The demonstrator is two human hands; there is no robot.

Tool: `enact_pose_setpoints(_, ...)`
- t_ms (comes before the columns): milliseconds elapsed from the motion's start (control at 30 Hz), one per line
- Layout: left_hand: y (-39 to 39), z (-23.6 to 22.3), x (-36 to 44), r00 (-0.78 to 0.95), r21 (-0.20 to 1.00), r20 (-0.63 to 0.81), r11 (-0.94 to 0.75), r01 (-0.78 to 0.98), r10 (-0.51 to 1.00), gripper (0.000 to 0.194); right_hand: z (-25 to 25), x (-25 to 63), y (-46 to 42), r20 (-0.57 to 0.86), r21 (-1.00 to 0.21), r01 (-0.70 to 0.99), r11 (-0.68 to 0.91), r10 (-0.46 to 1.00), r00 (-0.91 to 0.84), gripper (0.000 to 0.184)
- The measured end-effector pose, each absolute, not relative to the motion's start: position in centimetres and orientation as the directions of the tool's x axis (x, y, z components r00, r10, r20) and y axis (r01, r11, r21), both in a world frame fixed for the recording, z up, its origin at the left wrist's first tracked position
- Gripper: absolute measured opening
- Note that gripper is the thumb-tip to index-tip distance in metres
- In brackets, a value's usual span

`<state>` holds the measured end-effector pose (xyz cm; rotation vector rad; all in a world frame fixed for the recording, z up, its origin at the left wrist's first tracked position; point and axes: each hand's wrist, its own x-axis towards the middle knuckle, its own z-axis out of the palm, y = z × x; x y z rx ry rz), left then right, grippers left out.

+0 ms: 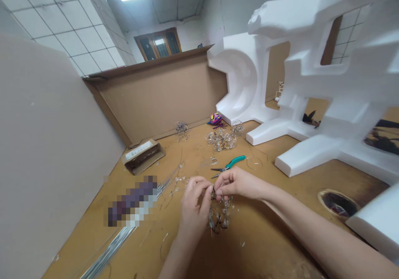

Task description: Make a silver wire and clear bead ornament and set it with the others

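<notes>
Both my hands meet over the middle of the table, fingertips pinched together. Between them hangs a piece of bent wirework [219,216], made of silvery and dark loops with small clear bits. My left hand [197,200] grips its upper end with thumb and forefinger. From the right, my right hand [232,183] pinches the same end, close to the left fingertips. Just beyond the right hand lie pliers [229,166] with teal handles, jaws parted. More looped wirework [222,140] rests farther back. The exact spot held is partly hidden by my fingers.
A bundle of straight wires [109,245] lies at left, near a blurred purple patch. An opened small carton [143,156] sits behind it. Large white foam [243,75] stands at right, near a round hole [338,203]. A colourful ball-like item [215,118] is at the back.
</notes>
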<state>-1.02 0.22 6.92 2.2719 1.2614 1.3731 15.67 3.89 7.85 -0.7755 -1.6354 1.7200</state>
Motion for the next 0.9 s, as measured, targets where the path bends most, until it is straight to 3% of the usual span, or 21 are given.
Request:
enact_pose_setpoints(133,0.3,7.08,-0.94,0.179,0.598,0.607,-0.593,0.539,0.774,0.014,7.55,15.5,3.96,0.019,-0.999,-0.049,-0.014,0.794,-0.607,0.02)
enact_pose_setpoints(267,0.62,7.32,-1.18,0.088,0.747,0.485,-0.465,0.475,0.87,0.013,7.45,15.59,4.16,0.048,-0.993,-0.112,-0.019,0.824,-0.564,0.022)
enact_pose_setpoints(500,0.92,7.17,-0.98,0.162,0.984,0.133,-0.149,0.096,0.978,0.019,7.24,15.73,4.3,0.095,-0.981,-0.194,-0.023,0.811,-0.577,0.022)
enact_pose_setpoints(667,0.41,7.44,-0.69,0.223,0.996,-0.029,0.048,-0.08,0.974,0.02,7.36,15.68,4.26,0.082,-0.979,-0.198,-0.052,0.788,-0.61,0.02)
enact_pose_setpoints(900,0.23,7.68,-0.58,0.234,0.999,-0.001,0.009,-0.034,0.972,0.021,7.61,15.97,4.19,0.07,-0.981,-0.187,-0.059,0.785,-0.615,0.021)
